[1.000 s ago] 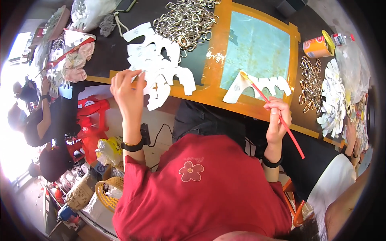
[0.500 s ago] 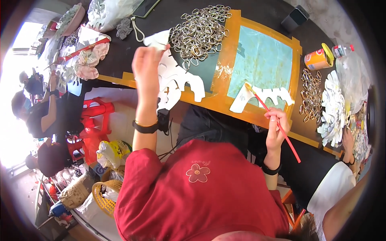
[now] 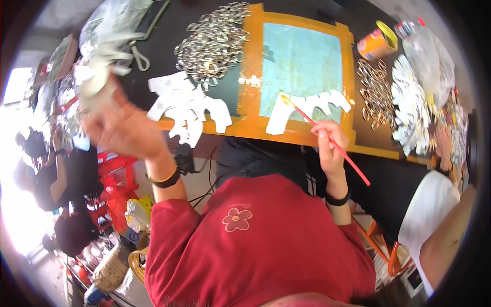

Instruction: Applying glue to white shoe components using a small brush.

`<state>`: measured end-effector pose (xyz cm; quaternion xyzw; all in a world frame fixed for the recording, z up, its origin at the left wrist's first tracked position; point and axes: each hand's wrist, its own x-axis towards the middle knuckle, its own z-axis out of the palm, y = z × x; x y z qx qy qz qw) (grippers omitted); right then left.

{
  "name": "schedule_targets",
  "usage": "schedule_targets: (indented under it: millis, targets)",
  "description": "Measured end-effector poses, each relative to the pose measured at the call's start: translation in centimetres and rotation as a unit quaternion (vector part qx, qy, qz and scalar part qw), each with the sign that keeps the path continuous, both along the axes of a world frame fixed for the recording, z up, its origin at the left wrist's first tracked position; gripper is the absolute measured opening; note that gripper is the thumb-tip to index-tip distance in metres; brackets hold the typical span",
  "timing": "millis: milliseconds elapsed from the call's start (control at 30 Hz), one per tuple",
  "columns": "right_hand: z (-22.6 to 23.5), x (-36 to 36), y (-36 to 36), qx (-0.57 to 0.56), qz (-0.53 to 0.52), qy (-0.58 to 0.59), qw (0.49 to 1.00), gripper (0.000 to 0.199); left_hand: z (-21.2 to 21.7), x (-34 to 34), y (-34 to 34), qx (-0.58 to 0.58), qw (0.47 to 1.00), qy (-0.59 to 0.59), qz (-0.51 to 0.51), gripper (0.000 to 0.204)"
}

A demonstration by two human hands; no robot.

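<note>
My right hand grips a slim red-handled paintbrush. The brush tip touches the upper left end of a white scalloped cut-out piece, which lies across the front of the pale blue sheet. At the far left, my left hand is raised and smeared by motion, its fingers closed around a blurred white piece. Between the hands, several more white cut-out pieces overlap at the table's front edge. A heap of metal rings lies behind them.
Orange tape borders the blue sheet. To the right are an orange tin, loose metal rings, a stack of white pieces and a plastic bag. A phone lies at the back left. Other people sit on both sides.
My left hand has swung left, away from the overlapping white pieces, carrying the white piece. My view has shifted and turned. The brush stays at the same end of the cut-out piece.
</note>
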<state>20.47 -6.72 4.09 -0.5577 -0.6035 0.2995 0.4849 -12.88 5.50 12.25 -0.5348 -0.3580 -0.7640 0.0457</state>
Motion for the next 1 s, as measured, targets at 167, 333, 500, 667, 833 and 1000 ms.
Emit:
schedule_targets:
  millis: [167,333,500,667,833,1000]
  targets:
    - [-0.5,-0.1,0.2,0.012,0.005,0.014,1.0,0.006,-0.1,1.1,-1.7,-0.242,0.939,0.214,0.117,0.017]
    - [0.1,0.0,0.4,0.02,0.011,0.02,1.0,0.005,-5.5,1.7,-2.2,-0.507,0.776,0.361,-0.103,0.021]
    - [-0.1,0.2,0.2,0.021,0.019,0.01,1.0,0.004,-4.8,8.2,-5.5,-0.4,0.856,0.315,-0.092,0.014]
    - [-0.4,0.1,0.1,0.026,0.022,0.01,0.999,0.005,-9.2,12.1,-6.1,-0.282,0.841,0.384,-0.256,0.018]
    - [0.0,1.0,-0.5,0.039,0.055,-0.008,0.998,0.005,-11.9,12.4,-6.0,-0.281,0.852,0.36,-0.256,0.018]
    - [0.4,1.4,-0.7,0.049,0.043,0.003,0.998,0.005,-12.1,12.9,-6.1,-0.278,0.863,0.357,-0.227,0.017]
